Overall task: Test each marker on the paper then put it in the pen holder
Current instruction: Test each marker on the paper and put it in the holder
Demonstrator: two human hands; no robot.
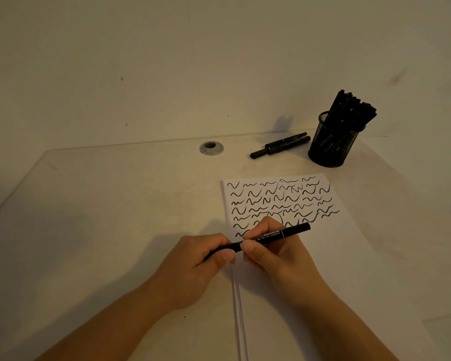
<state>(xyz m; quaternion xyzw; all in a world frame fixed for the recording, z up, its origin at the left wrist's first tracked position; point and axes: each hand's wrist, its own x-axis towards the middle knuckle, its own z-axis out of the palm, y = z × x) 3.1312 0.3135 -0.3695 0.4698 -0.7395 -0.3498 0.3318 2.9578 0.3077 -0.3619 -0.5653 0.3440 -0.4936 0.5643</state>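
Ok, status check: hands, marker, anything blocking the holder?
Both hands, left hand and right hand, gripping one marker over the paper. Two loose markers beside the pen holder. Path clear.

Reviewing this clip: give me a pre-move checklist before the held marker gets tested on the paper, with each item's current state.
1. Marker gripped by both hands, left hand and right hand: ok.
2. Cap off, tip exposed: cannot tell; the hands hide the left end.
3. Blank space on the paper below the squiggles: ok.
4. Pen holder upright, with room left: upright ok; room cannot tell.
5. Two loose markers lying left of the holder, untested or not: cannot tell.
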